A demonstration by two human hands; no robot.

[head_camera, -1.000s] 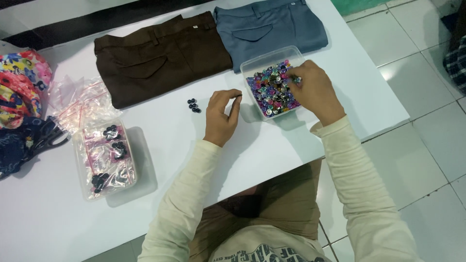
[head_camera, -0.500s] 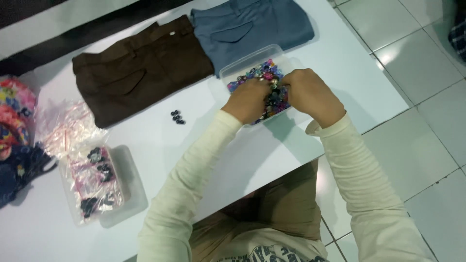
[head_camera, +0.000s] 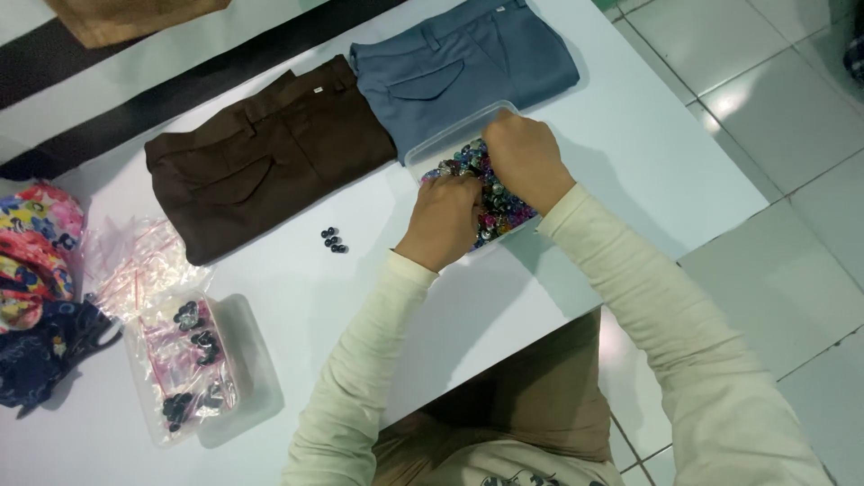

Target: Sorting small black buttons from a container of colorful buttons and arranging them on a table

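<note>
A white bench (head_camera: 576, 297) fills the view from above, with pale floor tiles (head_camera: 774, 108) to its right. 2 folded pairs of trousers lie side by side at its far edge: brown trousers (head_camera: 261, 166) on the left, blue-grey trousers (head_camera: 459, 63) on the right. At the left edge sits a heap of bright floral cloth (head_camera: 36, 261), then loose clear zip bags (head_camera: 135, 261), then a clear tub of filled bags (head_camera: 193, 369) holding dark buttons. 3 dark buttons (head_camera: 334, 239) lie alone mid-bench. Just below the blue-grey trousers, a clear tray of mixed coloured buttons (head_camera: 504, 211) holds both hands. The left hand (head_camera: 443, 220) and right hand (head_camera: 525, 157) dig into the pile, fingers curled down; what they grip cannot be told. Judging by this, sorting is partway: some bags filled, most buttons unsorted.
</note>
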